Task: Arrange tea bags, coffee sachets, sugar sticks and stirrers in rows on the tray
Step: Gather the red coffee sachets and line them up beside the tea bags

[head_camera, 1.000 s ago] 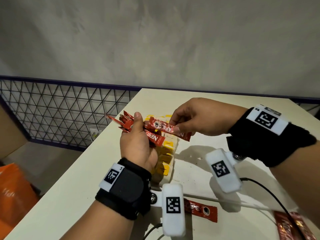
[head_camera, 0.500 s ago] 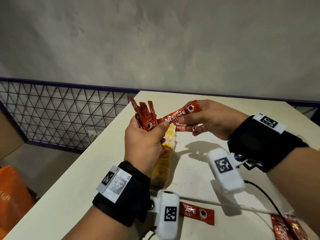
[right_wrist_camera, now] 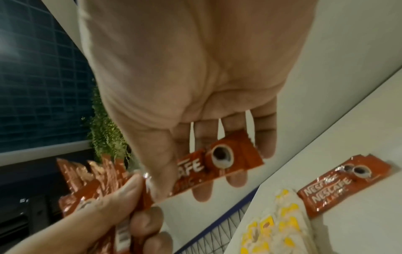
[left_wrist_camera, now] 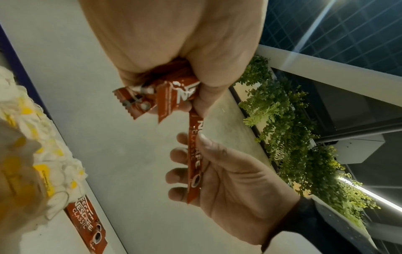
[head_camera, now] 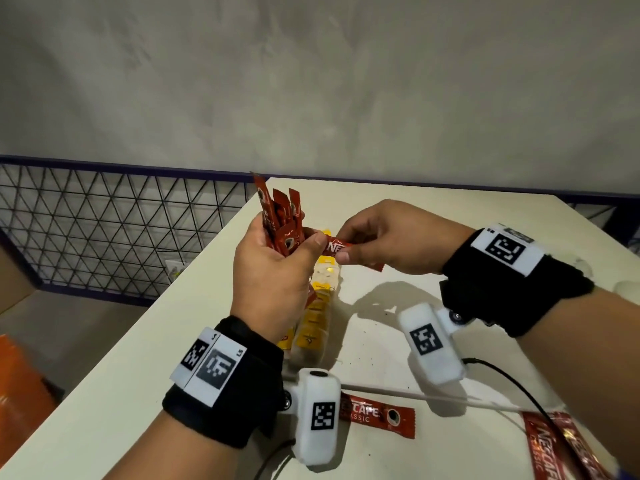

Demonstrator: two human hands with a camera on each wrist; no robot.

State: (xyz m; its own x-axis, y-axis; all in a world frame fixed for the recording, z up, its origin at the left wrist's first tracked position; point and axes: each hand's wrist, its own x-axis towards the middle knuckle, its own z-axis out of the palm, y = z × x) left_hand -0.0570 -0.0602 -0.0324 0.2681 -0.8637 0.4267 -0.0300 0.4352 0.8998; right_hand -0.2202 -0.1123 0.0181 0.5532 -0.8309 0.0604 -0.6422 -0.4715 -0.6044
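The left hand (head_camera: 273, 275) is raised above the worktop (head_camera: 114, 386), fingers curled round a bundle of red coffee sachets (head_camera: 282, 220) that fan upward out of the fist. The right hand (head_camera: 391, 237) pinches 1 more sachet (head_camera: 341, 250) between thumb and fingertips, holding it roughly level; its left end touches the left thumb, at the bundle. In the right wrist view that sachet (right_wrist_camera: 217, 165) lies across the right fingers (right_wrist_camera: 202, 171), cup print facing the camera, while the left wrist view shows it (left_wrist_camera: 194, 159) edge-on against the right palm.

Directly beneath the hands, a row of yellow-and-white tea bags (head_camera: 317, 317) runs near to far on the worktop. Nearer, behind the left wrist camera, 1 sachet (head_camera: 377, 415) lies flat, just beside a thin white stick (head_camera: 415, 396) that runs off to the right. At the near right edge, overlapping sachets (head_camera: 554, 448) lie together. A black cable (head_camera: 519, 393) crosses the worktop under the right forearm. A wire mesh fence (head_camera: 104, 230) stands left of the worktop.
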